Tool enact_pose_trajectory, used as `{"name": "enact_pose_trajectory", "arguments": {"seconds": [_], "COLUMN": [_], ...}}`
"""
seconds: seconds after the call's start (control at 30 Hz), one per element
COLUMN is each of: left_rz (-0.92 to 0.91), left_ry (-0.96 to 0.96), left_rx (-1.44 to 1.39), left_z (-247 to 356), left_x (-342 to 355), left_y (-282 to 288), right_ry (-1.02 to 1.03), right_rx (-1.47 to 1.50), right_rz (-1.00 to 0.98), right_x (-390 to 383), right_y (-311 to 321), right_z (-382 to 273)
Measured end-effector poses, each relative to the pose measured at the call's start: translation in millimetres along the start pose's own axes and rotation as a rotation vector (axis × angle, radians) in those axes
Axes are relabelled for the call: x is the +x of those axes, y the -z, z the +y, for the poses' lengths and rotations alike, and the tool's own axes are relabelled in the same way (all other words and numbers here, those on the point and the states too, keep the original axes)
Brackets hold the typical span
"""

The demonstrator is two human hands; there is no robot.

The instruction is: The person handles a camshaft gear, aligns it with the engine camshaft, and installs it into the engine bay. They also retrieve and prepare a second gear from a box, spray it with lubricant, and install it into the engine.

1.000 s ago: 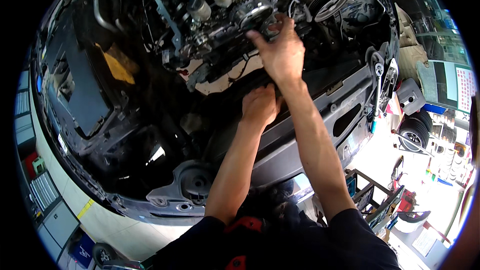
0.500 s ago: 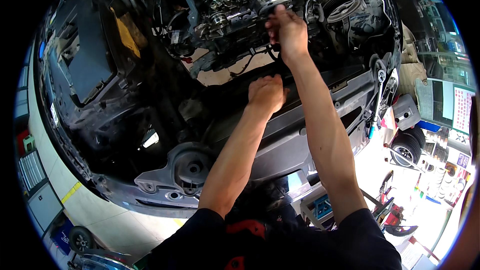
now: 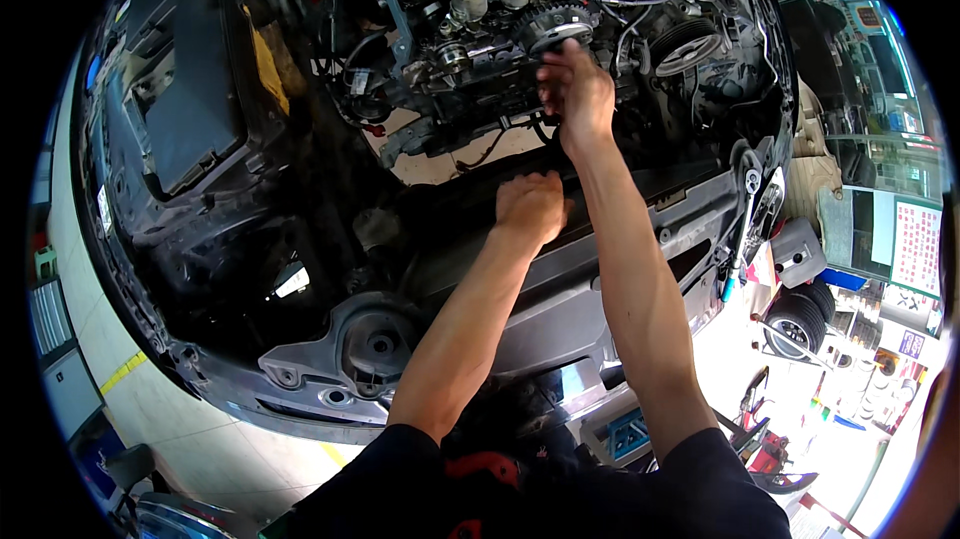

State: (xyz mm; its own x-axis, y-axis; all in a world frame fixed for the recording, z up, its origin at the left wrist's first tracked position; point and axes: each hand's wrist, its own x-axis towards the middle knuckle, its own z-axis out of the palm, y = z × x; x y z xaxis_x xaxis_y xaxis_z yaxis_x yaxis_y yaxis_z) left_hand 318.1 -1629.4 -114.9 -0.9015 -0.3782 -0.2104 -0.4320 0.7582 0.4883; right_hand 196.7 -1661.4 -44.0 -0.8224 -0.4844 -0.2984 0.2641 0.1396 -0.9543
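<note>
A toothed sprocket wheel (image 3: pixel 556 27) sits at the front of the opened engine (image 3: pixel 470 49). Just below its rim is my right hand (image 3: pixel 585 104), its fingers half curled and smeared by motion. Whether they touch the wheel or hold anything small cannot be made out. Lower and to the left, my left hand (image 3: pixel 530 207) is closed with its knuckles up, at the dark front crossmember (image 3: pixel 470 269) of the car. Its fingertips are hidden, so what lies in them does not show.
Right of the sprocket is a ribbed pulley (image 3: pixel 686 46). A ratchet wrench (image 3: pixel 745 224) lies on the right end of the front frame. Wheels (image 3: pixel 797 324) stand on the floor at right, and a tray of blue tools (image 3: pixel 625 434) is below my right forearm.
The whole view has shifted slightly, with the engine sitting lower in it. My right hand stays beneath the sprocket, its fingers still blurred; my left hand keeps its place on the crossmember.
</note>
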Motion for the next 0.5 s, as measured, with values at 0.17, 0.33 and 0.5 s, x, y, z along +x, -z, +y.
{"name": "enact_pose_trajectory", "arguments": {"seconds": [0.17,0.33,0.5], "left_rz": [-0.106,-0.05,-0.083], "left_ry": [0.015,0.038,0.029], "left_rx": [-0.065,-0.033,-0.002], "left_z": [-3,0,0], "left_x": [5,1,3], "left_y": [1,6,2], "right_ry": [0.027,-0.133,0.116], "right_rx": [-0.126,0.154,-0.121], "right_rz": [0.04,-0.126,0.034], "right_x": [-7,0,-1], "right_y": [0,4,-5], "right_z": [-3,-9,-1]}}
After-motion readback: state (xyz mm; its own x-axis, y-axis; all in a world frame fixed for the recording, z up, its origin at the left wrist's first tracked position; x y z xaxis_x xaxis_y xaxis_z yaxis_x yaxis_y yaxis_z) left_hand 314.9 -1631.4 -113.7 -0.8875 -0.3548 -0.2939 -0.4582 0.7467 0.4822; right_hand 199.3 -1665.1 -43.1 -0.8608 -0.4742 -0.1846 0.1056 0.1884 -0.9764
